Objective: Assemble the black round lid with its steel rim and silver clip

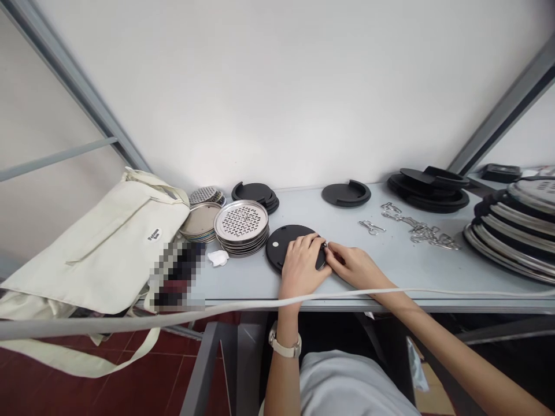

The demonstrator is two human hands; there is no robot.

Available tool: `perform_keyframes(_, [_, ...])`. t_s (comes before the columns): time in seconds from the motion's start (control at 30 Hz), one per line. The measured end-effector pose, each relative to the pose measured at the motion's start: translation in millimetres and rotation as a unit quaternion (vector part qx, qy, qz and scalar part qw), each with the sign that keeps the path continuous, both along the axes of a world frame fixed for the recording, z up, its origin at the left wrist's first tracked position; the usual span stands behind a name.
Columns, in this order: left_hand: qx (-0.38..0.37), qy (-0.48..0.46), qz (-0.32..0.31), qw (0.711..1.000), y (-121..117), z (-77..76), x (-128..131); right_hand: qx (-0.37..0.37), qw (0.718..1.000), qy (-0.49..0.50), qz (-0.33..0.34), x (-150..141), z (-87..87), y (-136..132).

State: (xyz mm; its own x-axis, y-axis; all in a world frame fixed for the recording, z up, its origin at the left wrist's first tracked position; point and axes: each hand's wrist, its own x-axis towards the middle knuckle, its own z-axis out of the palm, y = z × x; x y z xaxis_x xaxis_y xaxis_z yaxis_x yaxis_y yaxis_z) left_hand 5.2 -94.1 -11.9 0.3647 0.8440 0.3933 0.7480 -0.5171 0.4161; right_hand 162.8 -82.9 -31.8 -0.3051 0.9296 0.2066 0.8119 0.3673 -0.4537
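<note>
- Grey table (247,282): under everything noted; black disc, the landmark, lies flat near its front edge.
- Cream bag (95,248): well left of disc.
- Tall stack of black and silver plates (511,242): far right of disc.
- Black dishes (427,199): piled behind and right of disc.
- Perforated metal discs (241,223): stacked just left of it.
- Black disc (277,254): partly covered by the left hand.
- Left hand (303,260): palm-down on disc, wide, fingers slightly bent.
- Right hand (353,266): at disc's right edge, thumb and forefinger pinched narrow on small shiny piece.
- Loose metal clips (429,234): right of disc, apart.
- White scrap (218,258): left of disc.
- Small shiny piece (326,244): at disc's right edge, mostly hidden by fingers.
</note>
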Motion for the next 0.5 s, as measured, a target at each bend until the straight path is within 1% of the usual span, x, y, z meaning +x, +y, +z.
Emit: perform_keyframes(0.5, [-0.003,0.003,0.001,1.0,0.3,-0.6,-0.1,-0.003,1.0,-0.002,0.002,-1.0,1.3,0.6])
